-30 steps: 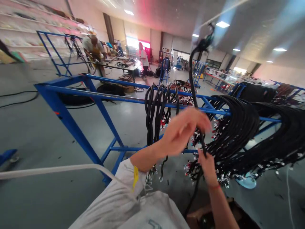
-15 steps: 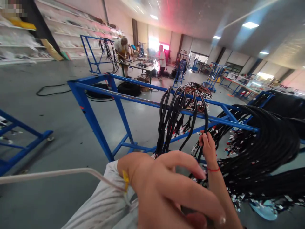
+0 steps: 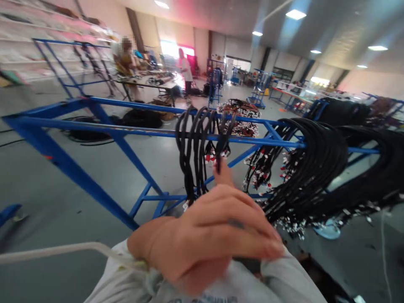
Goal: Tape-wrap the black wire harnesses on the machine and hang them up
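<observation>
Close to the camera, my left hand (image 3: 205, 231) reaches across the middle with its fingers stretched out to the right. It is blurred, and nothing shows in it. A white cord (image 3: 78, 247) runs to its wrist. Behind it, my right hand (image 3: 224, 173) is mostly hidden; its visible fingers press on a black cable harness (image 3: 222, 145) draped over the blue rack (image 3: 142, 131). More black harnesses (image 3: 189, 155) hang on the rails just left of it. White and red connectors (image 3: 212, 155) dangle below.
A thick mass of black harnesses (image 3: 325, 155) hangs at the right. Coiled black cable (image 3: 85, 130) lies on the floor behind the rack. Farther back, one person (image 3: 124, 61) stands at a worktable (image 3: 148, 83), and another person (image 3: 186, 69) stands beyond it.
The view has turned right, so the rack sits farther left. My right hand and its harness have come closer to the other hanging harnesses. My left hand's fingers have straightened and now cover most of my right arm.
</observation>
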Demonstrator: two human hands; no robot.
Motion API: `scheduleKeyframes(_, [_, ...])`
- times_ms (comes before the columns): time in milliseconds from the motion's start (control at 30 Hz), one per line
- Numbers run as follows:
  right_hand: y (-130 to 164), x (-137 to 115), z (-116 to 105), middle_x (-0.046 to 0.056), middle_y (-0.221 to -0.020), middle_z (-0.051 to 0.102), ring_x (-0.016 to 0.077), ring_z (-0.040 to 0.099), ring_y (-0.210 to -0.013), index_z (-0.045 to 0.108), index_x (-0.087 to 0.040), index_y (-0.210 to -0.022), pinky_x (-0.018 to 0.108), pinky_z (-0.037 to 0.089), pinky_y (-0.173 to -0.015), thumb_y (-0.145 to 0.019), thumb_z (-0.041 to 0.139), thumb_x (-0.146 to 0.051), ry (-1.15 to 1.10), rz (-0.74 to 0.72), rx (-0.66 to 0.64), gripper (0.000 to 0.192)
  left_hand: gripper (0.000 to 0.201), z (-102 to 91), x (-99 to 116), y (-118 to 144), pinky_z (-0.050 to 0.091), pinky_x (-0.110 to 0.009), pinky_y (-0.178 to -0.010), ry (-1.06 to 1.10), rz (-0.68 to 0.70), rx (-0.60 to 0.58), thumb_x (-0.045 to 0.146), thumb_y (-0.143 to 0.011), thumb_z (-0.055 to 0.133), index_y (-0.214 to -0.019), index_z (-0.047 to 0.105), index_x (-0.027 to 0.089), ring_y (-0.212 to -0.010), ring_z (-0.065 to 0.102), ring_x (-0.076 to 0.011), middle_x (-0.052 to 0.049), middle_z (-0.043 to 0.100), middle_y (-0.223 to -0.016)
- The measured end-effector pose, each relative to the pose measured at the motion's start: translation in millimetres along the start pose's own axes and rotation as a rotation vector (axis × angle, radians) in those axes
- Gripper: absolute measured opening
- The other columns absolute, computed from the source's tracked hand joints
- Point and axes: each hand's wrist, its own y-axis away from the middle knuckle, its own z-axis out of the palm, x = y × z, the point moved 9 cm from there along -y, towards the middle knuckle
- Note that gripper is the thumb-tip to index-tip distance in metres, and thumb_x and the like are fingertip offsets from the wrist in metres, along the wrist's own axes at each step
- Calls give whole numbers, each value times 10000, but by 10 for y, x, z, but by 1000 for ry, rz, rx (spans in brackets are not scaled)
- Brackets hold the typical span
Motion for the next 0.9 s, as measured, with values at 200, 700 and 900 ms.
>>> scheduleKeyframes(200, [16,-452,200,136,-1210,619,224,572,-1142,436,-115,-1389,366,438,-1021,-896,552,-243,365,-430,-191,523,271,369,305,-94,480,-331,-987,-311,555,-300,237,-951,507,-1116,684,358,-1002,650,-169,1,735,-997])
scheduleKeyframes(700, [592,-59,-2561,180,-1249,602,278,576,-1107,573,-139,-1257,393,448,-937,-727,448,-81,947,-63,292,547,318,-755,-1731,252,552,-337,-826,-362,-288,120,471,-864,536,-909,727,221,-877,680,-247,-81,738,-940])
scheduleKeyframes(900, [732,-496,-818,11,-842,679,149,630,-775,628,-199,-957,228,453,-737,-716,476,-49,214,-255,-227,322,370,-608,-1998,24,516,-368,-918,-171,-366,237,544,-797,594,-933,684,213,-950,656,-250,-64,726,-953])
